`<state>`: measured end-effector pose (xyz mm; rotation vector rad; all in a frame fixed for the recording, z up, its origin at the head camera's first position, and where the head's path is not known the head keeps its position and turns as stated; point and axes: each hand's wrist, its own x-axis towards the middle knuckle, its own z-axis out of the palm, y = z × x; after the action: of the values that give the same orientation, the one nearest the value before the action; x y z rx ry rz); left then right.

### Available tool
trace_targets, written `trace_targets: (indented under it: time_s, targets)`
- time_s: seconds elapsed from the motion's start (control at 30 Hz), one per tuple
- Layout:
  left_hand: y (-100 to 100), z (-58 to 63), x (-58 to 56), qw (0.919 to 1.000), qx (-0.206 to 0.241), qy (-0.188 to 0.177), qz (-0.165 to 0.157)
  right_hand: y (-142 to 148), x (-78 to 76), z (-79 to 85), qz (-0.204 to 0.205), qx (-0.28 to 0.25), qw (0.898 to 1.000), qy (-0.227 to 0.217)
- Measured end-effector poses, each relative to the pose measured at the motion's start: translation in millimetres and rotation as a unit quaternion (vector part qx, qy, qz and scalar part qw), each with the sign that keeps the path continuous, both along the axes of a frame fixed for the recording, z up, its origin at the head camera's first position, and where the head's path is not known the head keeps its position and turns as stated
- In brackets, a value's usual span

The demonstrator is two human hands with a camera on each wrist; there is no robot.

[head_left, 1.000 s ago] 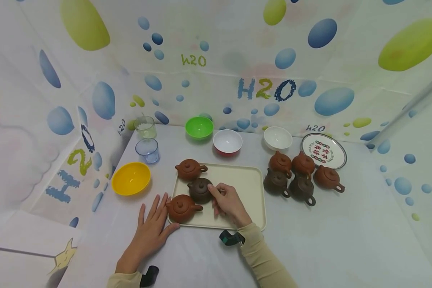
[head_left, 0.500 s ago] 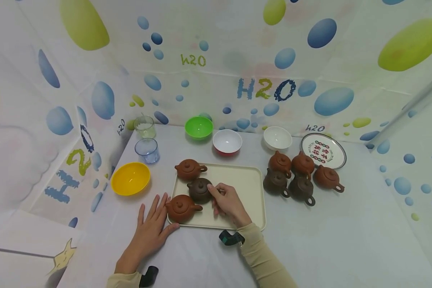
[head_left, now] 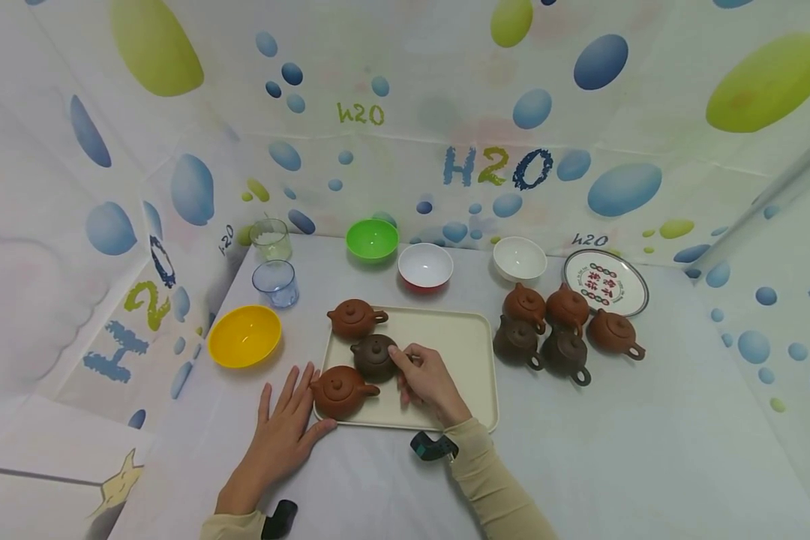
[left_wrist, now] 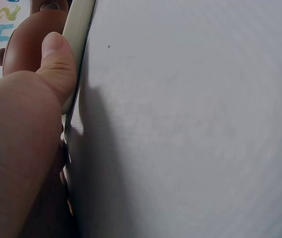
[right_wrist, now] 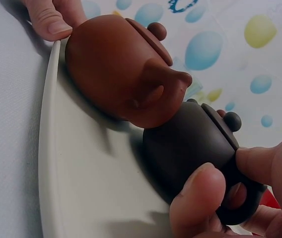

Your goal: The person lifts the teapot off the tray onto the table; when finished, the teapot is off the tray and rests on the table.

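On a cream tray point(head_left: 445, 330) stand two reddish-brown teapots and one dark brown teapot point(head_left: 374, 358) between them. My right hand point(head_left: 428, 379) pinches the dark teapot's handle with thumb and fingers, as the right wrist view shows close up. The near reddish-brown teapot point(head_left: 338, 393) sits at the tray's front left corner, and the far reddish-brown teapot point(head_left: 353, 319) at the back left. My left hand point(head_left: 283, 427) lies with fingers spread at that front left corner. In the left wrist view its thumb point(left_wrist: 57, 64) rests against the tray's rim beside the near teapot.
Right of the tray, several teapots point(head_left: 567, 352) stand grouped before an oval plate point(head_left: 607, 300) with red lettering. Along the back are a green bowl point(head_left: 373, 240), a red-and-white bowl point(head_left: 426, 266) and a white bowl point(head_left: 520, 259). At left are a yellow bowl point(head_left: 244, 337) and two glasses point(head_left: 277, 283).
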<state>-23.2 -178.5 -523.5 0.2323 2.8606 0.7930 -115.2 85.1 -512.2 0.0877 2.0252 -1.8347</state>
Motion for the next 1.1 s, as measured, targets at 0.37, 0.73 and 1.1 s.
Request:
trace_targets:
  time_s: [0.37,0.73,1.1]
  targets:
    - [1,1.1,1.1,1.0000,0.001,-0.004,0.001,1,0.6,-2.1,0.000,0.001,1.000,-0.001]
    - [2,0.2,1.2,1.0000,0.001,-0.005,0.001,4,1.2,-2.7,0.001,-0.015,1.000,-0.011]
    - [1,2.9,-0.3,1.0000,0.006,0.002,-0.004,21,4.7,18.3,-0.062,-0.063,0.996,-0.006]
